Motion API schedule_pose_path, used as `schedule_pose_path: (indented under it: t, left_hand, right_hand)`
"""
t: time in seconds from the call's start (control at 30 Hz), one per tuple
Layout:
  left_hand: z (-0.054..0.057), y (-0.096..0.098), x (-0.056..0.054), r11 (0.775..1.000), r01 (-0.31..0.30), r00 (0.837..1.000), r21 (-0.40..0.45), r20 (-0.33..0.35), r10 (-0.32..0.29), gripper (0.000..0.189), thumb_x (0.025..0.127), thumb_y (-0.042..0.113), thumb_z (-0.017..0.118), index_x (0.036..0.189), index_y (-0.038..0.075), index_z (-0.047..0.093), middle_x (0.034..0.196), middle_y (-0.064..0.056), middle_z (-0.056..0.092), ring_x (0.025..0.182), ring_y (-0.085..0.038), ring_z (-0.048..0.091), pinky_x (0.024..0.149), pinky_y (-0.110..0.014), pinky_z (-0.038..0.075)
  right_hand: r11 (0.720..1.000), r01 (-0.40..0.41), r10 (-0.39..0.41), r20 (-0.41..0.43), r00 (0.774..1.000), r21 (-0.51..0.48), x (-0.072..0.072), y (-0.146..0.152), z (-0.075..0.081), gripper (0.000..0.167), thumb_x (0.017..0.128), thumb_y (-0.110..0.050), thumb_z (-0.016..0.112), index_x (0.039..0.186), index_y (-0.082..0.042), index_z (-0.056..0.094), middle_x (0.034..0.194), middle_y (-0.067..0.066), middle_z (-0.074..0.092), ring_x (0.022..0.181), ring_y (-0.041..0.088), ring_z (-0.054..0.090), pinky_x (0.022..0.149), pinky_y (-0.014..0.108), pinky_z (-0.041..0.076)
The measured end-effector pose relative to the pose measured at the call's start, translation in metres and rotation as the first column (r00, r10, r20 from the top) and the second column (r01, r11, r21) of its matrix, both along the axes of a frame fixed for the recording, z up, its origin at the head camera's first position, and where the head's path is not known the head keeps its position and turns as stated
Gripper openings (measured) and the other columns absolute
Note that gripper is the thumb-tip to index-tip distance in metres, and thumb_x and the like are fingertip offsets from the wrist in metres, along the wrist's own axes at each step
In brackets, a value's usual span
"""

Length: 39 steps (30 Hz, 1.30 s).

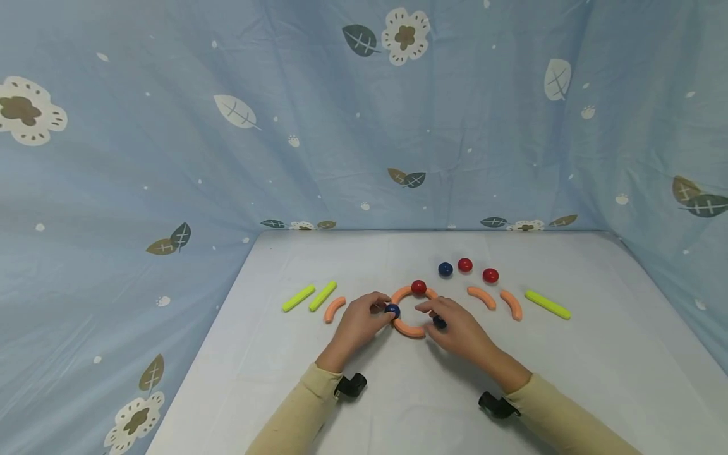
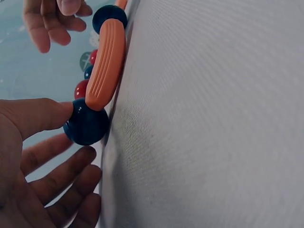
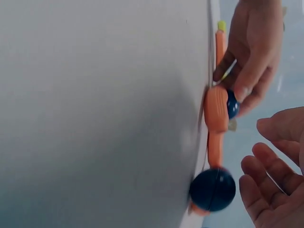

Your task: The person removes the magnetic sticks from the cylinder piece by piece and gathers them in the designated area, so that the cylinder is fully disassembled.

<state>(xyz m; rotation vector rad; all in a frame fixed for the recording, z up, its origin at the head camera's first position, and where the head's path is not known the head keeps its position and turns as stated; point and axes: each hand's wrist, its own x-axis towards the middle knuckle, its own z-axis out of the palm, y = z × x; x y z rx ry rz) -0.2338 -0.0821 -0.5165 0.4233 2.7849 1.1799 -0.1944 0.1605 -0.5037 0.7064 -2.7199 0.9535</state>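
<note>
Curved orange sticks (image 1: 408,330) and balls form a ring in the middle of the white table. A glossy red ball (image 1: 418,287) sits at its far side. My left hand (image 1: 361,319) holds the blue ball (image 2: 86,123) on the ring's left between thumb and fingers, where the near orange stick (image 2: 107,66) meets it. Over the ring's right side, my right hand (image 1: 457,325) has its fingers loosely bent and apart. Just beside those fingers, in the right wrist view, another blue ball (image 3: 213,189) rests on the table, with a gap between.
Two yellow-green sticks (image 1: 323,296) and a curved orange stick (image 1: 335,309) lie to the left. Behind the ring are a blue ball (image 1: 445,270) and two red balls (image 1: 490,275). Two more orange sticks (image 1: 481,297) and a yellow-green stick (image 1: 547,304) lie right.
</note>
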Motion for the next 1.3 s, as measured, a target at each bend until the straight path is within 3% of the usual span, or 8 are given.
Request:
schedule_pose_path:
  t: [0.13,0.27,0.43,0.7,1.17,1.3]
  left_hand:
    - [-0.001,-0.001,-0.001,1.000,0.023,0.999,0.012,-0.044,-0.023,0.026,0.094,0.031,0.075,0.117,0.020,0.072,0.105,0.005,0.070,0.101,-0.017,0.065,0.089,-0.039,0.054]
    - [-0.003,-0.002,-0.002,0.999,0.038,0.998,0.009,-0.059,-0.037,0.022,0.094,0.031,0.075,0.114,0.021,0.073,0.104,0.007,0.071,0.098,-0.015,0.065,0.087,-0.038,0.053]
    - [-0.004,-0.001,-0.005,0.999,0.032,0.999,0.001,-0.030,-0.032,0.022,0.094,0.034,0.075,0.114,0.024,0.073,0.106,0.011,0.071,0.098,-0.010,0.064,0.086,-0.034,0.053]
    - [-0.004,-0.002,-0.006,0.999,0.036,0.999,0.000,-0.023,-0.036,0.020,0.095,0.033,0.074,0.112,0.024,0.072,0.106,0.011,0.071,0.099,-0.010,0.064,0.087,-0.035,0.053]
    - [-0.001,0.003,-0.007,0.999,0.026,1.000,-0.034,-0.002,-0.026,0.018,0.093,0.033,0.075,0.109,0.025,0.072,0.100,0.012,0.069,0.095,-0.010,0.063,0.084,-0.034,0.053]
    - [-0.001,0.002,-0.007,0.999,0.017,1.000,-0.027,0.004,-0.017,0.018,0.093,0.033,0.076,0.109,0.025,0.072,0.099,0.012,0.069,0.094,-0.010,0.063,0.083,-0.033,0.053]
  right_hand:
    - [0.997,-0.057,0.057,-0.008,0.998,0.044,-0.002,-0.011,-0.003,0.032,0.088,-0.009,0.079,0.118,-0.011,0.070,0.115,0.002,0.069,0.102,0.021,0.065,0.086,0.042,0.056]
    - [0.987,-0.094,0.105,-0.079,0.991,0.133,-0.005,-0.021,-0.007,0.029,0.085,-0.012,0.083,0.113,-0.012,0.073,0.108,0.000,0.072,0.102,0.019,0.067,0.091,0.045,0.054]
    - [0.969,-0.080,0.114,-0.140,0.984,0.232,-0.008,-0.029,-0.009,0.032,0.081,-0.017,0.087,0.110,-0.015,0.076,0.101,-0.002,0.074,0.093,0.017,0.068,0.092,0.047,0.053]
    - [0.936,-0.040,0.087,-0.119,0.989,0.350,-0.009,-0.035,-0.007,0.031,0.081,-0.022,0.087,0.109,-0.016,0.077,0.088,-0.005,0.070,0.080,0.014,0.061,0.086,0.046,0.051]
    - [0.945,-0.004,0.015,-0.034,0.999,0.328,-0.002,-0.041,-0.007,0.032,0.081,-0.019,0.086,0.112,-0.014,0.077,0.088,-0.004,0.071,0.079,0.013,0.061,0.088,0.044,0.049]
    - [0.949,-0.009,0.031,-0.065,0.997,0.314,0.002,-0.038,-0.007,0.029,0.082,-0.018,0.086,0.109,-0.015,0.077,0.085,-0.006,0.070,0.076,0.011,0.059,0.084,0.041,0.050]
